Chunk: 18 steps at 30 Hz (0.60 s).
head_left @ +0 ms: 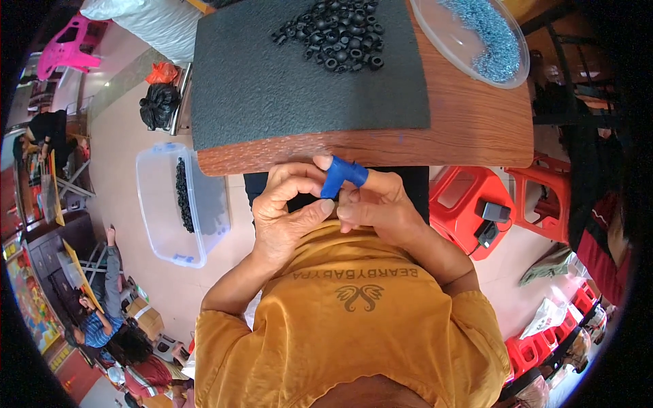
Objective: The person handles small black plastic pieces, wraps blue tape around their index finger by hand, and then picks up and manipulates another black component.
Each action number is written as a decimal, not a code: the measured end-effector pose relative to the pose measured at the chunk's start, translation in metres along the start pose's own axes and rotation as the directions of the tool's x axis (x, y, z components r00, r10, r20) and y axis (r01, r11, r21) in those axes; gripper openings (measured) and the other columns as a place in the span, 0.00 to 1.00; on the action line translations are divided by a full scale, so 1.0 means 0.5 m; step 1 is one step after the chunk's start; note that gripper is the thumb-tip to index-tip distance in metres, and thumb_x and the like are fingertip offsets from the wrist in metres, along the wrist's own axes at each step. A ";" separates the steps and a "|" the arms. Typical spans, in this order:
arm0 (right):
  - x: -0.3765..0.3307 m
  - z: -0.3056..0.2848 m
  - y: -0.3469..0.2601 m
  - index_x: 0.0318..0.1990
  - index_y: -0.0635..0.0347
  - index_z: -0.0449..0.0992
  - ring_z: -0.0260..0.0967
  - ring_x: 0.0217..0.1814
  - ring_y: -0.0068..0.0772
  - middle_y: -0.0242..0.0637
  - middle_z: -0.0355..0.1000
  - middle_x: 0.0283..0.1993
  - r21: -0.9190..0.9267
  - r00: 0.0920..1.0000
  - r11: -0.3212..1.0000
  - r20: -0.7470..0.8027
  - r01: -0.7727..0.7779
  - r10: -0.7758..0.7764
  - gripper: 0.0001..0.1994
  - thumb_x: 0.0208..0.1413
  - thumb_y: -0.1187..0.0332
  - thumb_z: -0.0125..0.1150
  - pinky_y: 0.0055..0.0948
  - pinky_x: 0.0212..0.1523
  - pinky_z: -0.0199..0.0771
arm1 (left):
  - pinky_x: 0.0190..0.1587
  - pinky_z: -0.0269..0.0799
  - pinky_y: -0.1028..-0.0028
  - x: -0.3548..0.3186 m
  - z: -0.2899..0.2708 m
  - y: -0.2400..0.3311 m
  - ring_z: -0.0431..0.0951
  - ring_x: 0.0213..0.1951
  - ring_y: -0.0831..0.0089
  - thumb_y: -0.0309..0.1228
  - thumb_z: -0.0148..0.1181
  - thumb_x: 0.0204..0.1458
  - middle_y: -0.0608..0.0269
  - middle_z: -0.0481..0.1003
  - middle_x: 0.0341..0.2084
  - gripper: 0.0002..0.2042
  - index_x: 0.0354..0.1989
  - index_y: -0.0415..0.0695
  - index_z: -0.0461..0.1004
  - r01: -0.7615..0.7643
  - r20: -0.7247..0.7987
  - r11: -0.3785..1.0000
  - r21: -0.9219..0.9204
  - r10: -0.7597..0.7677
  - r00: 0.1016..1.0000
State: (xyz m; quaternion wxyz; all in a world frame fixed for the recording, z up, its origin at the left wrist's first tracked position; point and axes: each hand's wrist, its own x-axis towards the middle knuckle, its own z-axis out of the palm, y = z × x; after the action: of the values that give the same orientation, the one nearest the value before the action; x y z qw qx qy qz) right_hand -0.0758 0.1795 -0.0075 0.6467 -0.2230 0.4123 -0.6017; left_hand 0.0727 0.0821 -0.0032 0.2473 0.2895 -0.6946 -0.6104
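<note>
- Two hands meet just below the near edge of the wooden table (476, 129), in front of the person's chest.
- Left hand (286, 211): fingers curled inward, thumb pressing toward the right hand; fingertips pinch at the blue tape wrap (342, 175).
- Right hand (381, 204): fingers loosely curled; one finger sticks up and carries the blue tape wrap around its tip.
- Cannot tell whether either hand also holds a small part; the contact zone is too small to read.
- Blue tape wrap sits between the two hands, touching both, just beside the table edge.
- Dark foam mat (272, 88) covers the left part of the table top.
- Pile of black rubber rings (337, 34) lies on the far part of the mat, well apart from the hands.
- Clear round dish (449, 41) on the right far corner of the table holds small blue-grey metal parts (490, 41).
- Clear plastic bin (160, 204) on the floor to the person's left, with black parts inside.
- Red plastic stools (462, 197) on the floor to the right.
- Other people sit on the floor at far left.
</note>
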 end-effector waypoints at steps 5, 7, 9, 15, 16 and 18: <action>0.000 0.008 -0.019 0.56 0.62 0.65 0.63 0.26 0.13 0.28 0.70 0.34 0.048 0.999 0.998 -0.005 -0.052 0.052 0.24 0.48 0.74 0.58 0.15 0.29 0.65 | 0.44 0.63 0.74 -0.007 -0.007 0.007 0.69 0.38 0.74 0.20 0.65 0.40 0.64 0.72 0.31 0.07 0.28 0.40 0.74 0.113 -0.017 0.979 -0.171 -0.117 0.993; 0.001 0.010 -0.023 0.56 0.62 0.65 0.62 0.27 0.12 0.27 0.70 0.34 0.084 0.996 0.993 -0.006 -0.084 0.084 0.24 0.49 0.74 0.58 0.15 0.29 0.66 | 0.43 0.64 0.76 -0.011 -0.013 0.013 0.69 0.37 0.75 0.19 0.64 0.41 0.64 0.71 0.30 0.06 0.27 0.39 0.73 0.219 -0.011 0.944 -0.248 -0.228 0.974; 0.001 0.006 -0.018 0.56 0.63 0.65 0.60 0.27 0.11 0.25 0.69 0.33 -0.040 0.997 0.996 -0.022 -0.077 0.076 0.23 0.49 0.74 0.57 0.14 0.28 0.63 | 0.43 0.64 0.76 -0.013 -0.018 0.013 0.69 0.36 0.76 0.19 0.64 0.41 0.65 0.71 0.29 0.06 0.27 0.38 0.73 0.210 -0.002 0.956 -0.207 -0.215 0.977; 0.009 -0.001 0.033 0.55 0.64 0.66 0.56 0.26 0.10 0.24 0.69 0.33 -0.128 0.978 0.980 -0.121 0.153 -0.168 0.23 0.48 0.77 0.59 0.13 0.27 0.56 | 0.40 0.65 0.79 -0.017 -0.017 0.030 0.70 0.33 0.78 0.19 0.67 0.37 0.66 0.72 0.29 0.11 0.30 0.38 0.73 0.335 0.028 0.918 -0.213 -0.337 0.941; 0.009 0.000 0.033 0.55 0.64 0.66 0.56 0.26 0.10 0.24 0.69 0.33 -0.127 0.978 0.980 -0.122 0.152 -0.168 0.23 0.48 0.77 0.59 0.13 0.27 0.56 | 0.40 0.66 0.80 -0.017 -0.016 0.032 0.70 0.33 0.79 0.19 0.68 0.36 0.67 0.72 0.29 0.12 0.31 0.38 0.73 0.371 0.066 0.896 -0.243 -0.366 0.928; 0.011 0.002 0.032 0.54 0.64 0.67 0.57 0.27 0.10 0.25 0.69 0.34 -0.031 0.973 0.985 -0.154 0.168 -0.171 0.23 0.47 0.79 0.60 0.13 0.29 0.58 | 0.39 0.67 0.81 -0.022 -0.017 0.028 0.70 0.33 0.80 0.19 0.66 0.38 0.68 0.72 0.29 0.11 0.32 0.38 0.73 0.375 0.077 0.898 -0.230 -0.367 0.927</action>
State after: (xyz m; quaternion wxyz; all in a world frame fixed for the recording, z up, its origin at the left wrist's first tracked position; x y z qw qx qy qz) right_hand -0.0658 0.1770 -0.0210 0.5568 -0.2154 0.4464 -0.6665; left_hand 0.0850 0.0848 0.0121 0.1487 0.3748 -0.5513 -0.7304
